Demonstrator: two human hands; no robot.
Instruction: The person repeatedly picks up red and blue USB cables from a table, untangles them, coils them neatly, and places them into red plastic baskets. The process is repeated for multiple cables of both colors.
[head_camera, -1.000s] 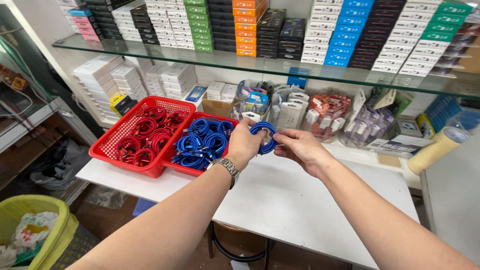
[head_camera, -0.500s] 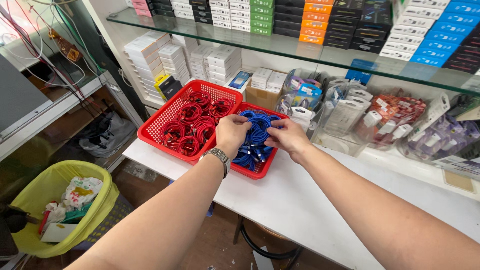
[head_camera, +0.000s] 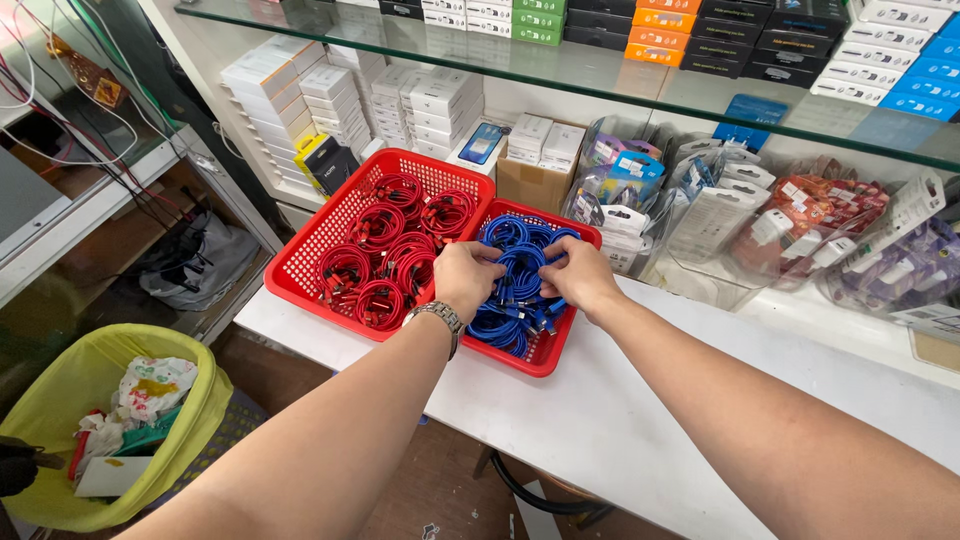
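Hands meet at the centre of the frame, both yours, over the red plastic mesh basket of coiled blue cables (head_camera: 545, 352). Your left hand (head_camera: 466, 277), with a metal-link wristwatch (head_camera: 438, 317) on its wrist, has its fingers curled down into the pile, closed around a bundle of blue cable (head_camera: 520, 268). Your right hand (head_camera: 578, 275) sits just beside it on the right, fingers bent and pinched on the same bundle; how firmly either hand grips you cannot tell from this angle.

Touching that basket on its left, a larger red plastic mesh basket (head_camera: 300, 270) holds coiled red cables (head_camera: 385, 255). Both baskets sit on the white countertop (head_camera: 620, 420), which runs toward the lower right of the frame.

Behind the baskets, in the upper middle, stand stacks of small white cardboard boxes (head_camera: 430, 100) and a brown cardboard carton (head_camera: 535, 185). To the right of these lie clear plastic bags of packaged accessories (head_camera: 700, 215). A glass shelf (head_camera: 700, 95) crosses the top of the frame, carrying rows of green, orange, black and blue boxes.

At the lower left, a bin lined with a yellow plastic bag (head_camera: 120, 400) holds crumpled waste.
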